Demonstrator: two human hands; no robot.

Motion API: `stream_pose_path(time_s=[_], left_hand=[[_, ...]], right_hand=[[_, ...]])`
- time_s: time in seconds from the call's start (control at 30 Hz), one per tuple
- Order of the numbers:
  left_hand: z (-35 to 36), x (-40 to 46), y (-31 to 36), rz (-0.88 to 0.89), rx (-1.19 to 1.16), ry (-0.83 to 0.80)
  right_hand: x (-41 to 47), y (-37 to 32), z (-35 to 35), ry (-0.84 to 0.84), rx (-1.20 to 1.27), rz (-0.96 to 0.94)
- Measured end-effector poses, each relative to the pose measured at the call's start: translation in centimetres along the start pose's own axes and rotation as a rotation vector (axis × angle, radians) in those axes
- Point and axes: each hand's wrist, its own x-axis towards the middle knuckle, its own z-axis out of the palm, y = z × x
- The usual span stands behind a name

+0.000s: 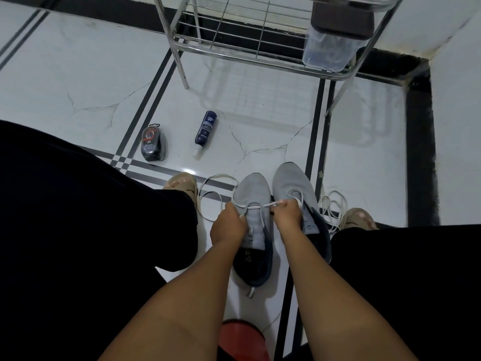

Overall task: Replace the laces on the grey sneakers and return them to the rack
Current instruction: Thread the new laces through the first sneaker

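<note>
Two grey sneakers stand side by side on the tiled floor between my feet, toes pointing away from me. My left hand [227,225] and my right hand [286,216] are over the left sneaker [252,194], each pinching one end of a white lace [256,205] threaded across its lowest eyelets. The lace's long end loops on the floor to the left. The right sneaker [291,179] has a white lace in its front eyelets, partly hidden by my right hand. Another loose white lace [333,207] lies in a heap to its right.
A metal wire shoe rack [234,35] stands ahead, with a clear plastic box [328,53] and a dark item on its right side. A dark blue spray bottle [205,130] and a black shoe-polish pack [152,144] lie on the floor. A red object [242,337] sits below my arms.
</note>
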Motion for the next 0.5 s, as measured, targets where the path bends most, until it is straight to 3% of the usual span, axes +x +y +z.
stream_pose_path(time_s=[0.13,0.23,0.4,0.5], left_hand=[[-0.6,1.0,0.2,0.131,-0.046,-0.030],[-0.8,2.8,0.5,0.206,0.214,-0.064],[-1.0,3.6,0.3,0.247,0.568,-0.089],[-1.9,3.9,1.3,0.111,0.404,-0.172]], right_hand=[[-0.4,-0.5,-0.4,-0.039,0.004,-0.046],[-1.3,-0.6,-0.1,0.014,-0.163,-0.132],[-2.1,-2.0,-0.6,0.131,-0.199,-0.187],[-2.0,-3.2,-1.6,0.160,-0.137,-0.179]])
